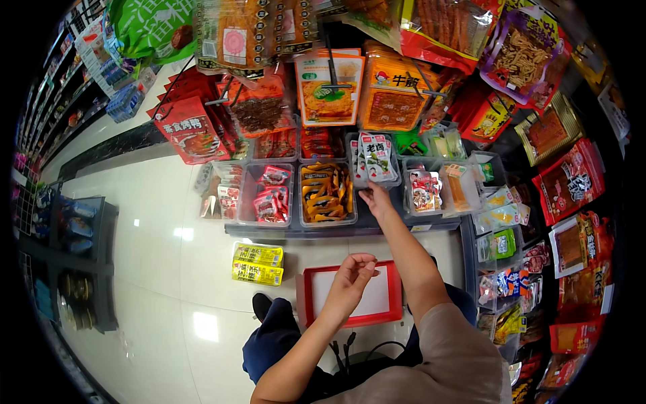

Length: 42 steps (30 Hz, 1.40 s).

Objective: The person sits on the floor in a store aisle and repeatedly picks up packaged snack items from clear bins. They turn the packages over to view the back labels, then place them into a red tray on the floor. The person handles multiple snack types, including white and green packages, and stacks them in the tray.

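Observation:
My right hand (377,201) is at the front edge of a clear plastic bin (388,183), with its fingertips on the rim. White and green snack packets (376,156) fill this bin. It sits farther back than the front-row bins beside it, and I cannot tell what bears its weight. My left hand (351,283) hovers over a shallow red box (353,320) with a white inside bottom. Its fingers are loosely curled, with nothing visible in them. On the floor to the left of the box lie two yellow packs (257,263).
Bins of red packets (272,202) and orange-black packets (328,194) stand on the dark shelf ledge (303,231). Bagged snacks hang from metal hooks (333,81) above. More bins (497,247) line the right side. Black cables (348,348) hang near my legs. A dark rack (98,262) stands left.

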Available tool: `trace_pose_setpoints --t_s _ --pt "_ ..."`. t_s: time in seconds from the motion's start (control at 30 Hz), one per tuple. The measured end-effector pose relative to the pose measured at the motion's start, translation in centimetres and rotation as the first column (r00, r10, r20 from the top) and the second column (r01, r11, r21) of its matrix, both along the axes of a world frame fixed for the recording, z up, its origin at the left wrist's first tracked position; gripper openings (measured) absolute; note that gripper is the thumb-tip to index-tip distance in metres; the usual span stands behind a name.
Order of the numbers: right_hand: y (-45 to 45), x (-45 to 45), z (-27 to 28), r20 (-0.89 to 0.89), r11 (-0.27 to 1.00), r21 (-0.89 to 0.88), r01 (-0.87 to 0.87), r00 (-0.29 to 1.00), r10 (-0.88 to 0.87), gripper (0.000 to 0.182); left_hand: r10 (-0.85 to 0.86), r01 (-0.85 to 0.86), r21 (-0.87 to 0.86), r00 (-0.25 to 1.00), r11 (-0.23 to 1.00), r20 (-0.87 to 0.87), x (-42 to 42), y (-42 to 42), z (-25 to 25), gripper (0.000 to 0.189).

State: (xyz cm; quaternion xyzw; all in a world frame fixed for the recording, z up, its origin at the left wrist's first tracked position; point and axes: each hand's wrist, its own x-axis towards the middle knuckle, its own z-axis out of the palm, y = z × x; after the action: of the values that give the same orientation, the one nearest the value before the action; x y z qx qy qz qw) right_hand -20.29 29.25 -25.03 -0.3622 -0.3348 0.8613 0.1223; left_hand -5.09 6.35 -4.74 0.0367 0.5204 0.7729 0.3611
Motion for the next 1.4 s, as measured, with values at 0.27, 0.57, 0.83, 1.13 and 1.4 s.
trace_pose_setpoints --t_s 0.27,0.57,0.83,1.13,1.4 --pt "2.5 -5.1 1.3 -0.066 0.978 0.073 -0.196 0.977 0.201 0.055 -0.01 0.01 -0.06 1.0 0.998 -0.001 -0.3 -0.9 -0.2 0.022" --pt "-2.9 3.6 -0.2 0.47 0.711 0.248 -0.658 0.723 0.506 0.092 -0.006 0.004 0.05 0.999 0.999 0.044 -0.1 -0.8 -0.6 0.023" --pt "-10.0 3.9 -0.4 0.296 0.819 0.222 -0.529 0.837 0.461 0.102 0.04 -0.044 0.067 0.998 0.997 0.054 0.1 -0.8 -0.4 0.022" --pt "-13.6 11.2 -9.6 0.424 0.69 0.462 -0.557 0.822 0.379 0.034 0.174 -0.17 0.12 0.984 0.978 -0.026 0.1 -1.7 0.4 0.02" --pt "-27.4 6.3 -13.1 0.534 0.343 0.34 -0.876 0.48 0.696 0.024 0.302 -0.311 0.144 0.95 0.939 0.083 0.4 -4.9 1.3 0.019"
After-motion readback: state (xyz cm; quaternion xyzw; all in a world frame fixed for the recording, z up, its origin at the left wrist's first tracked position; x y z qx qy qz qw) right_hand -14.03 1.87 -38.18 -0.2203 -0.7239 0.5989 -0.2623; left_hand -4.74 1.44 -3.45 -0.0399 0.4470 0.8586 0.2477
